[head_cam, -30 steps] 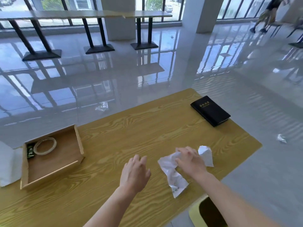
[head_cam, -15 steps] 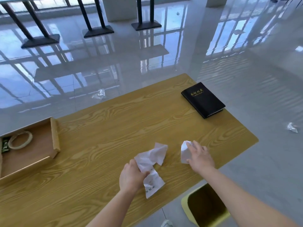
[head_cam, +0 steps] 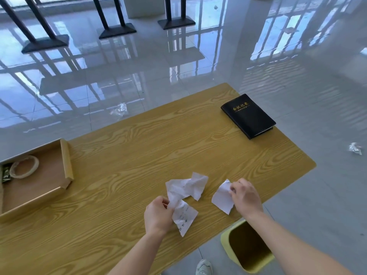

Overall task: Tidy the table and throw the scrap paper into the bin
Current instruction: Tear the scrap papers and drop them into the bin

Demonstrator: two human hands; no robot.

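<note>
Two pieces of scrap paper are held over the near edge of the table (head_cam: pixel 139 155). The large paper (head_cam: pixel 185 192), crumpled and partly printed, is pinched at its waist by the left hand (head_cam: pixel 157 216); its upper part lies on the table and its lower part hangs toward the near edge. The small paper (head_cam: pixel 222 196) is gripped at its right edge by the closed fingers of the right hand (head_cam: pixel 246 197). The two papers are near each other but apart.

The bin (head_cam: pixel 248 249), yellow-green and open-topped, stands on the floor just beside the near edge, below the right forearm. A shoe (head_cam: pixel 203 267) is visible on the floor left of the bin.

A black notebook (head_cam: pixel 248 116) with gold lettering lies closed at the far right corner of the table. A wooden tray (head_cam: pixel 66 157) sits at the left edge; a tape roll (head_cam: pixel 24 166) and a small dark packet (head_cam: pixel 5 173) lie inside it.

One wad (head_cam: pixel 355 148) lies on the floor beyond the right edge, and a clear wrapper (head_cam: pixel 119 110) lies on the floor beyond the far edge.
</note>
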